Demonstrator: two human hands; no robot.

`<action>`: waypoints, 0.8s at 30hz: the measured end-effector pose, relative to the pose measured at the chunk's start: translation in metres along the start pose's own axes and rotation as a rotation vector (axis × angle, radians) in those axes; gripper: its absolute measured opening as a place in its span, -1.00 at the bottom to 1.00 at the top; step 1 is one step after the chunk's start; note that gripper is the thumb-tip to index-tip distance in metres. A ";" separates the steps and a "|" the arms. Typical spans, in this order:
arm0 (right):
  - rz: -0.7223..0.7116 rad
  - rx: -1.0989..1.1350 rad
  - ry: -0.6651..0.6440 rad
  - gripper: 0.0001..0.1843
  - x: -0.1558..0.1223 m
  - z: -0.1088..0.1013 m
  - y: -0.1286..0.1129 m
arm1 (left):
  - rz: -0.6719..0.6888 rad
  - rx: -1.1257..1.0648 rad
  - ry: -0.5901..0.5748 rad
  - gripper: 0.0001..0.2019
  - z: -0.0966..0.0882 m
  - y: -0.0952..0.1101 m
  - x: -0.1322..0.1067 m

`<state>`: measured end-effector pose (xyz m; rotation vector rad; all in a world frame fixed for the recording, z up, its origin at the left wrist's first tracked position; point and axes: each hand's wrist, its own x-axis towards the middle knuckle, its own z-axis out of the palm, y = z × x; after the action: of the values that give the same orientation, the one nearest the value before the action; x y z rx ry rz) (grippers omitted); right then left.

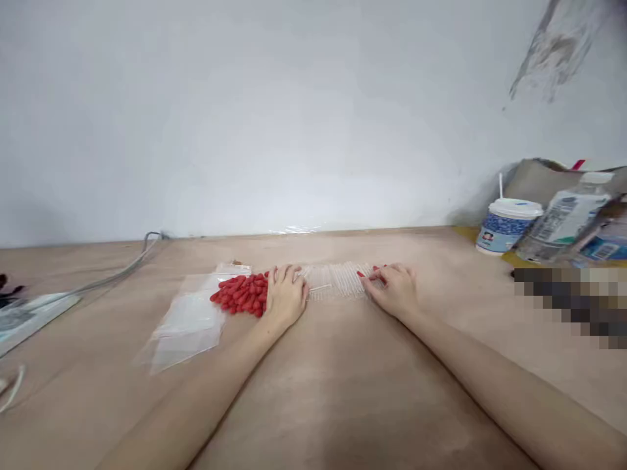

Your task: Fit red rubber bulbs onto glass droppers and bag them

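Reaching far forward over the wooden table (333, 391), we stretch both bare forearms out nearly straight, so that they draw together toward the middle of the board. Our left hand (285, 297) lies palm down, with its fingers loosely bent and their tips on the left end of the row of clear tubes (336, 282). Our right hand (394, 287) lies palm down too, its fingers curled onto the right end of that row. We cannot tell whether either hand actually grips a tube or only rests on it, as the fingers hide the contact.

The row is a single one. It lies flat between our two hands, across the table's middle and well short of the wall. Its tubes are too many and too blurred to count.

Just left of our left hand, touching it, is one heap of red caps (241, 294), also too many to count. A few more red pieces (367, 273) show at our right fingertips. The heap lies partly on the clear plastic bags (189, 320), which overlap, so we cannot tell their number.

At the far right stand one lidded paper cup (507, 225) with one straw and, beside it, two plastic bottles: the nearer bottle (563, 219) and, partly cut off by the edge, the second bottle (605, 245). One grey cable (127, 267) runs along the left.
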<state>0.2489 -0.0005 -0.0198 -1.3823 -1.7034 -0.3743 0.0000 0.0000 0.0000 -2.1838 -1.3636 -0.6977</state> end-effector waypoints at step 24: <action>-0.292 0.257 -0.181 -0.84 -0.004 -0.007 -0.016 | 0.083 -0.431 0.034 -0.91 -0.006 -0.002 -0.007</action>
<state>0.2376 -0.0134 -0.0145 -1.0079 -2.0318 -0.1852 -0.0053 -0.0080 0.0006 -2.5238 -1.1791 -1.0723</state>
